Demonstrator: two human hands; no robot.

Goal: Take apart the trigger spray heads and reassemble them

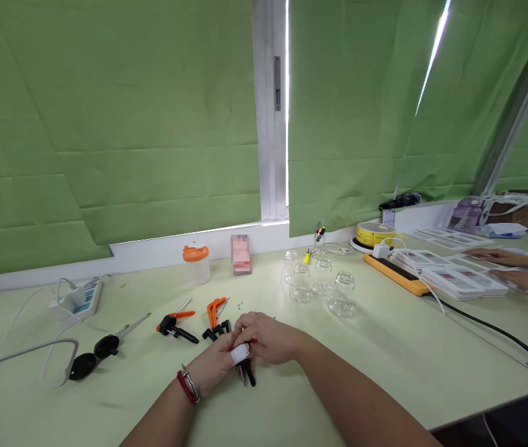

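Note:
Close together at the table's front, my left hand (220, 365) and my right hand (266, 338) are closed around a small black part with a rod-like end (249, 374) sticking out below. A little orange shows between the fingers, which hide the rest. White wrapping (240, 354) covers a left finger. Just behind my hands lie black hooked pieces (217, 332) and orange lever-like pieces (215, 310) with thin metal rods. Further left are a black-and-orange part (175, 326) and two round black pieces (107, 346) with metal rods. Tiny bits (240, 306) lie behind my hands.
Several glass jars (342, 295) stand right of centre. An orange-lidded cup (197, 264) and a phone (241, 254) stand behind. Power strips (397, 273) with cables, a yellow reel (376, 234) and stacked white cards (459, 282) sit right. Another person's hands (497, 256) are at those cards.

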